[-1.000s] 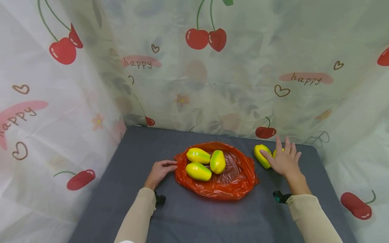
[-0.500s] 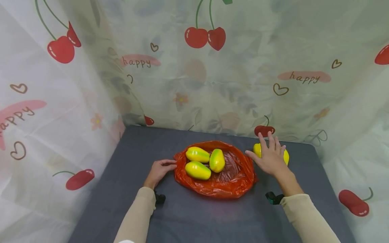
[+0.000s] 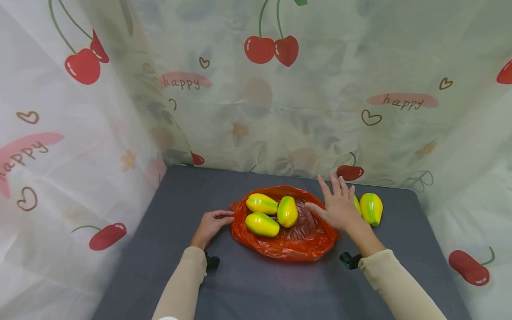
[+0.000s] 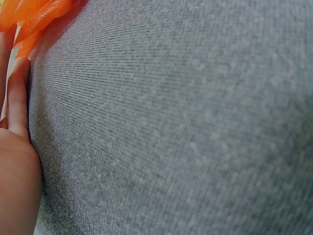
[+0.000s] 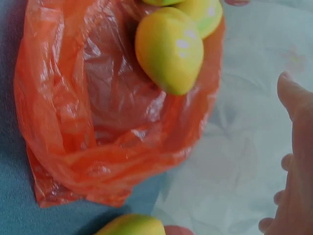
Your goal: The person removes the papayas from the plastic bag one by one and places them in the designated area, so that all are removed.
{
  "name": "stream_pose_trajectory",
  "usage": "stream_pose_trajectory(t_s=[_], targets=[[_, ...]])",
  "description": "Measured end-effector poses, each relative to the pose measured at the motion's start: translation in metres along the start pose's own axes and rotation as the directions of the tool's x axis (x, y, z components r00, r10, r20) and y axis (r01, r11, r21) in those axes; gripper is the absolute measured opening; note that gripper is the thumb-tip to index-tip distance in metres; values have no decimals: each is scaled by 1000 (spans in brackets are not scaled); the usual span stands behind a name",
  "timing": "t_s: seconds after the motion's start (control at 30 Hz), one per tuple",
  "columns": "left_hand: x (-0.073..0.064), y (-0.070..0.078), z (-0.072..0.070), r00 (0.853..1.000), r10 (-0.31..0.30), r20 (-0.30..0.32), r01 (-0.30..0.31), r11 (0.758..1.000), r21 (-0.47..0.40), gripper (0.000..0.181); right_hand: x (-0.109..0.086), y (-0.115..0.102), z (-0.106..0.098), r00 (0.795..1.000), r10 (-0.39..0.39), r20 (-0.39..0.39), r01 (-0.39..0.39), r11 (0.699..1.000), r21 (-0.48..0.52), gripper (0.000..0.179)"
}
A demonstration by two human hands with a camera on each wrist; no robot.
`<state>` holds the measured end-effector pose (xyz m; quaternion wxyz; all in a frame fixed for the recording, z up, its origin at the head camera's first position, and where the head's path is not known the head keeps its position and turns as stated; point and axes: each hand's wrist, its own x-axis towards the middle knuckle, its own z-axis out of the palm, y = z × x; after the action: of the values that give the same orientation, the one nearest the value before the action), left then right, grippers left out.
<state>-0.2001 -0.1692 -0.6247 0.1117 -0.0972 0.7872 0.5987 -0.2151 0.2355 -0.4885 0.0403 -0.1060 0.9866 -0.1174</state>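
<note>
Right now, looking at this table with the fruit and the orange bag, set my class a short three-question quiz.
1. How many mangoes lie on the orange bag?
2. True or false: the right hand grips a mango.
3. Which hand touches the bag's edge: A) left hand B) neither?

Key: 1. Three. 2. False; its fingers are spread, holding nothing. 3. A.

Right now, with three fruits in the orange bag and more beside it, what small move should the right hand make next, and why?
Probably close the right hand round the fruit under its fingers. That hand is spread open and holds nothing, while the orange bag already holds three fruits and has bare room on its near-right side. Another fruit lies further right on the table. The left hand rests at the bag's left edge.
</note>
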Motion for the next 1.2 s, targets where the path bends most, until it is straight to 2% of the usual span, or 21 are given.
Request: stream_pose_trajectory(t_s=[0.27,0.73,1.2], targets=[[1,-1,1,1000,5,4,-5,1000,-6,28,3,-15,15,997,-73,-22,72,997,-22,94],[1,0,1,1000,-22,-4,22,1000,13,25,6,-39,36,986,-156,66,158,987,-26,93],[1,-1,1,1000,-19,-3,19,1000,19,26,21,-56,46,973,-198,116,194,980,44,97]])
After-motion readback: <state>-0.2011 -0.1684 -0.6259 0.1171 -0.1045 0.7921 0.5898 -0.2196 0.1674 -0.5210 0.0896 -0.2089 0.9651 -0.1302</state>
